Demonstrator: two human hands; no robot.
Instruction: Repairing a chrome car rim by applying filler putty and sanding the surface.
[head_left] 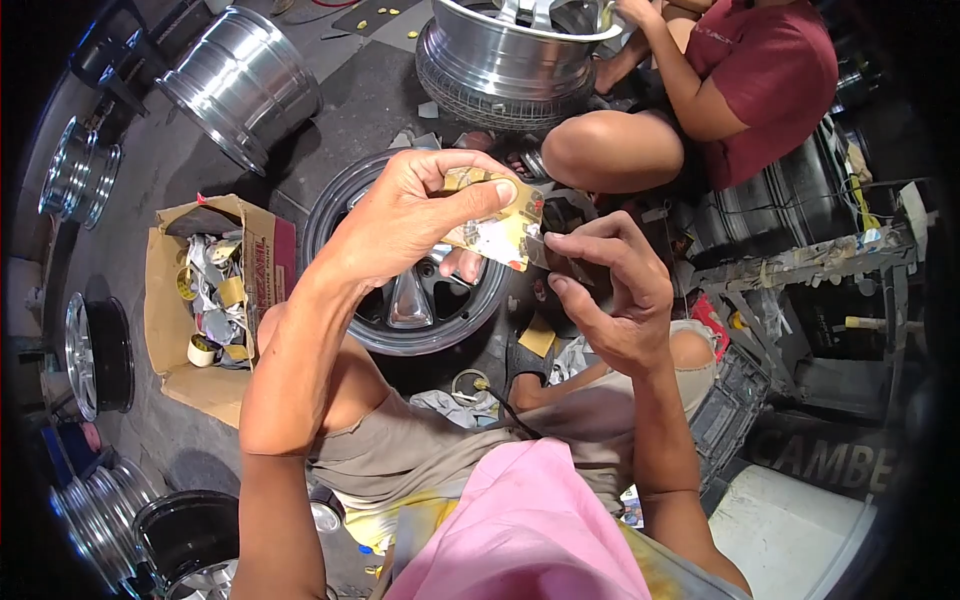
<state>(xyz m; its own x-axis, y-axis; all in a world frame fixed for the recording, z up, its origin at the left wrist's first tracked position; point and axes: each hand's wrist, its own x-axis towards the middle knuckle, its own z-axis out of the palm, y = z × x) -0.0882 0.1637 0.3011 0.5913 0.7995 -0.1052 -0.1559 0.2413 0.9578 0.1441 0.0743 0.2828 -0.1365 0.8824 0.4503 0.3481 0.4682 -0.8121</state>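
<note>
My left hand (410,215) pinches a small, thin yellow printed piece (505,225) between thumb and fingers. It has a pale, shiny patch and looks like card or backing paper; I cannot tell which. At its right end is a dark, see-through-looking strip. My right hand (615,295) is beside that end, with thumb and forefinger apart and the forefinger tip close to the edge. Whether it touches is unclear. Beneath my hands lies a dark wheel rim (410,315) with silver-faced spokes, partly hidden by my left hand and forearm.
On the left, a cardboard box (165,300) holds tape rolls and scraps. Polished rims (235,75) stand around the floor. Ahead, a person in a maroon shirt (775,80) sits by a rim resting on a tyre (500,105). A cluttered metal bench (800,255) is at right.
</note>
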